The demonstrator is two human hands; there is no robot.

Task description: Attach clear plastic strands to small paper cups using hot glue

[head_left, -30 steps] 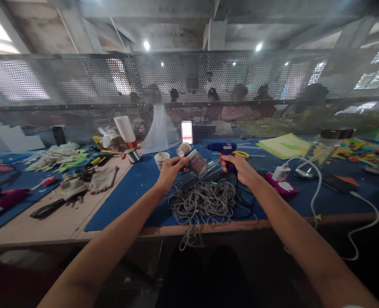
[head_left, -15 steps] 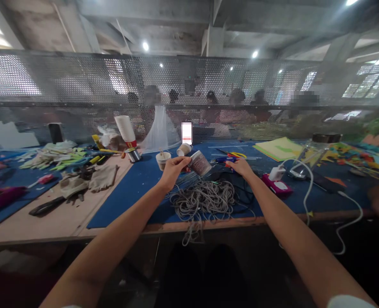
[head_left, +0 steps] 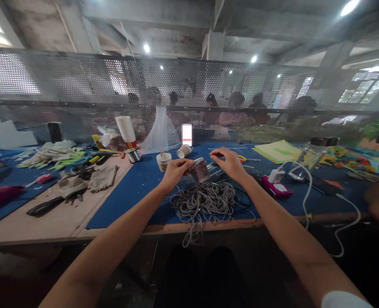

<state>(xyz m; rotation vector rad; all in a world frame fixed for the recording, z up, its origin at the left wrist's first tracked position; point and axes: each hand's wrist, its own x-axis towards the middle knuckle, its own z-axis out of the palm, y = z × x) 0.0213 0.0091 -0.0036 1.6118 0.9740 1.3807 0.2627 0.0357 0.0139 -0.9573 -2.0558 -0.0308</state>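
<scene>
My left hand (head_left: 176, 171) pinches the rim of a paper cup (head_left: 200, 171) with a brownish patterned side, tilted above the table. My right hand (head_left: 228, 163) hovers to the right of that cup with thumb and fingers apart, nothing visible between them. Below both hands lies a tangled heap of grey cord (head_left: 205, 200). A second paper cup (head_left: 185, 151) rests on its side just behind. To the left a white cup (head_left: 164, 161) stands upright with a thin stick in it. Clear plastic strips partly show under the held cup.
A stack of paper cups (head_left: 125, 129) leans by a tin can (head_left: 133, 155). Work gloves (head_left: 102, 179) lie at left. On the right are a purple power strip (head_left: 276, 188) with a white cable, coloured paper (head_left: 279, 151) and a glass jar (head_left: 314, 156). A mesh screen (head_left: 189, 81) closes the back.
My right hand has left the blue-handled tool and moved left and up, toward the cup. The held cup has turned slightly more upright in my left hand.
</scene>
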